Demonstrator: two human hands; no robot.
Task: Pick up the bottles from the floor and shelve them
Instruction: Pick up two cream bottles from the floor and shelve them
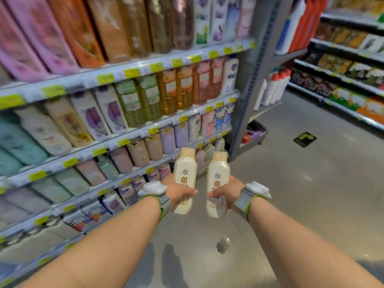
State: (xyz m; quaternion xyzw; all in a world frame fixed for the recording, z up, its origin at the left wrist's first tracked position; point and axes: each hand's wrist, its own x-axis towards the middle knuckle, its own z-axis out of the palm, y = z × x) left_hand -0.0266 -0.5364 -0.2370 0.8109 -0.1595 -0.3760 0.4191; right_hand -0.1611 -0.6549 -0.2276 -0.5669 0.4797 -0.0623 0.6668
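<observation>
I hold two cream bottles with tan caps upright in front of me, side by side and a little apart. My left hand (178, 191) grips the left bottle (185, 173) around its lower half. My right hand (227, 192) grips the right bottle (218, 177) the same way. Both bottles are in the air above the grey floor (291, 194), just right of the lower shelves (133, 179) of the shelving unit on my left. Each wrist wears a grey band with a white sensor.
The left shelving unit is packed with coloured bottles on several tiers with yellow price tags. A grey upright post (247, 113) ends the unit. Another stocked shelf (342, 84) runs along the far right. A black floor sticker (304, 139) lies in the aisle.
</observation>
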